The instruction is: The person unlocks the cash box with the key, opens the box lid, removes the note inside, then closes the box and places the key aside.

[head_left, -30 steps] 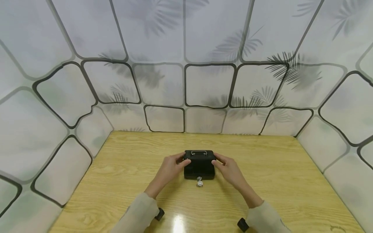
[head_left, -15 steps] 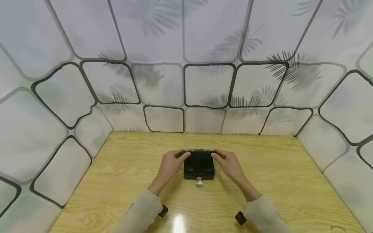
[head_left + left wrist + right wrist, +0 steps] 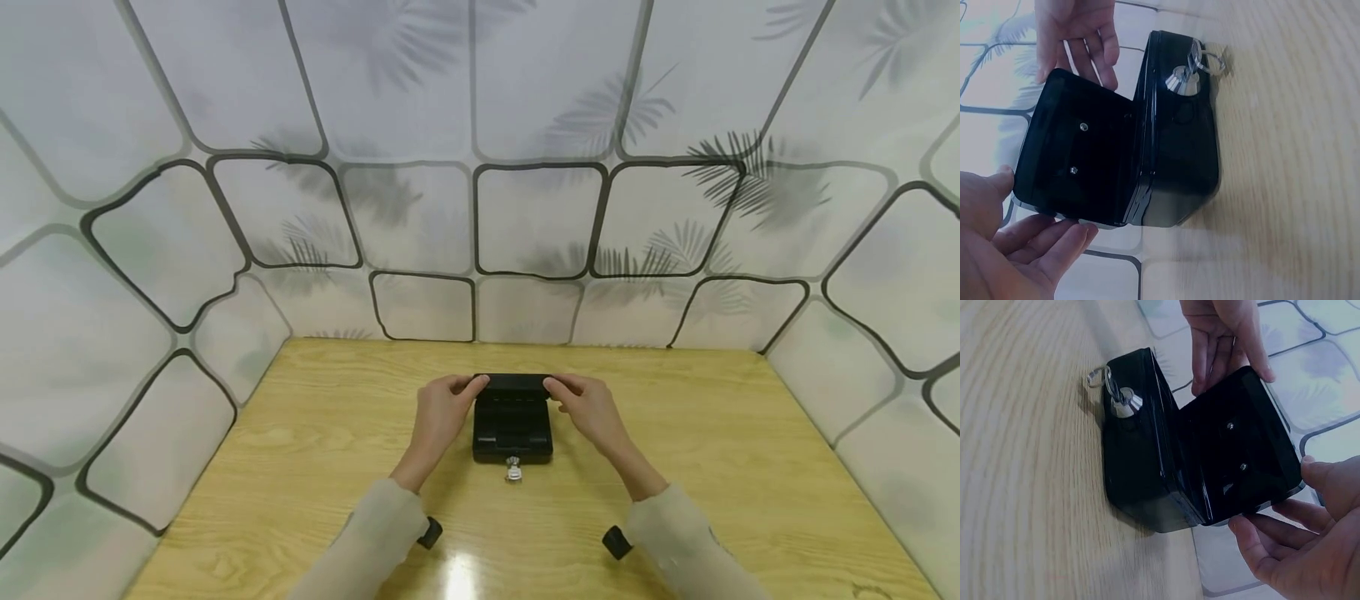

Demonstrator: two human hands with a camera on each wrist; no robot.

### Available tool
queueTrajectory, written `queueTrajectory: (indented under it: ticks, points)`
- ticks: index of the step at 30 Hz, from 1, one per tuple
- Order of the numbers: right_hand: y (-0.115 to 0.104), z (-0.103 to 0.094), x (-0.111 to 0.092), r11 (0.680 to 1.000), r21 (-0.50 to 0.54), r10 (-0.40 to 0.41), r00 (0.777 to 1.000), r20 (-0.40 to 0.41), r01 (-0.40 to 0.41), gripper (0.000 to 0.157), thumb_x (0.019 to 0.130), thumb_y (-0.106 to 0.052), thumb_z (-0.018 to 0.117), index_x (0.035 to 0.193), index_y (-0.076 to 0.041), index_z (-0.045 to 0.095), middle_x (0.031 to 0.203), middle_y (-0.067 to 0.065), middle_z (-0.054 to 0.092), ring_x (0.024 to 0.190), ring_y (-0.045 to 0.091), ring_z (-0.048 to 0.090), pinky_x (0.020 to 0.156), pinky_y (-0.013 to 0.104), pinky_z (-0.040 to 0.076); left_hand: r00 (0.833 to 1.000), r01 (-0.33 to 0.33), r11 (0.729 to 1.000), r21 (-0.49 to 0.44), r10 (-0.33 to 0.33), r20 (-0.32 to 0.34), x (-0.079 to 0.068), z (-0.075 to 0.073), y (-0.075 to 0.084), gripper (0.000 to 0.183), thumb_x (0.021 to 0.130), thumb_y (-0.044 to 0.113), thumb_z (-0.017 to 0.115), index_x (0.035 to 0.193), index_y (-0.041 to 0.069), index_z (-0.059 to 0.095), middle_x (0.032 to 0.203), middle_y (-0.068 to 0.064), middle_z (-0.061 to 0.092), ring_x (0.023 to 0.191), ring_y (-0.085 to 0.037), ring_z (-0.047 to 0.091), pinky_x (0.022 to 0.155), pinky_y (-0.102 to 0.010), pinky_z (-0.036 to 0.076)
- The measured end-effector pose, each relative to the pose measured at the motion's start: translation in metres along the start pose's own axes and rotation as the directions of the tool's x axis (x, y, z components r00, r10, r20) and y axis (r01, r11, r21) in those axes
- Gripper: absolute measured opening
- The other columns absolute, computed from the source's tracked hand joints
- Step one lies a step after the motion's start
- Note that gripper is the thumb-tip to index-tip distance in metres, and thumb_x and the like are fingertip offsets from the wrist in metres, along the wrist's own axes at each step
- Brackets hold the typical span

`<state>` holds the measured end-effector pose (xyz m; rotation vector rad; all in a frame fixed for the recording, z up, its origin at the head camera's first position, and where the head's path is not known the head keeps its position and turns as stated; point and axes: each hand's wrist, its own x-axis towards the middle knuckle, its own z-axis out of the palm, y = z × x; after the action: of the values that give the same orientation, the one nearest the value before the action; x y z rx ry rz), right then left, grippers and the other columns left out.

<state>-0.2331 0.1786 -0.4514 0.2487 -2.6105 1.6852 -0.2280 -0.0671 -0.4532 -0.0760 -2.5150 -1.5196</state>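
Observation:
A small black cash box stands on the wooden table with its lid raised and tilted back. My left hand pinches the lid's left edge between thumb and fingers. On the other side my right hand pinches the right edge the same way. A key on a ring sticks out of the silver lock on the box's front. Two small screw ends show on the lid's inner face. How deep the box is inside, and its contents, cannot be made out.
The wood-grain table extends around the box on all sides. Patterned cloth walls with dark outlines and leaf prints rise behind the table and to its left and right.
Both hands have swung the lid up and backward. Its top handle has gone out of the head view and the box's opening now shows. The base and key have stayed in place.

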Motion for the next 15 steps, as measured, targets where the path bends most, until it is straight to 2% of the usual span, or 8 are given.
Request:
queueTrajectory:
  ticks: [3, 7, 15]
  points:
    - [0.0, -0.001, 0.004, 1.0, 0.004, 0.014, 1.0, 0.0, -0.014, 0.053, 0.105, -0.037, 0.062, 0.139, 0.002, 0.062, 0.123, 0.024, 0.07, 0.109, 0.039, 0.068, 0.091, 0.049, 0.058, 1.0, 0.003, 1.0, 0.014, -0.003, 0.011, 0.005, 0.0, -0.002, 0.046, 0.098, 0.047, 0.07, 0.116, 0.006, 0.079, 0.104, -0.006, 0.078, 0.083, -0.017, 0.069, 0.08, -0.041, 0.058]
    - [0.003, -0.001, 0.01, 0.999, 0.023, 0.038, 0.999, -0.001, -0.038, 0.055, 0.105, -0.041, 0.061, 0.14, 0.001, 0.062, 0.126, 0.025, 0.068, 0.108, 0.037, 0.069, 0.092, 0.05, 0.057, 0.999, 0.001, 1.0, 0.028, -0.002, 0.039, 0.011, -0.002, -0.005, 0.048, 0.1, 0.049, 0.067, 0.118, 0.006, 0.078, 0.105, -0.006, 0.077, 0.09, -0.019, 0.07, 0.082, -0.042, 0.059]
    - [0.007, 0.0, 0.02, 0.998, 0.043, 0.038, 0.999, -0.015, -0.038, 0.054, 0.107, -0.041, 0.058, 0.139, 0.001, 0.063, 0.129, 0.024, 0.067, 0.106, 0.038, 0.069, 0.088, 0.043, 0.059, 0.998, 0.007, 1.0, 0.009, -0.007, 0.055, 0.02, -0.002, -0.005, 0.047, 0.102, 0.05, 0.063, 0.116, 0.008, 0.079, 0.1, -0.007, 0.077, 0.084, -0.017, 0.068, 0.076, -0.038, 0.057]
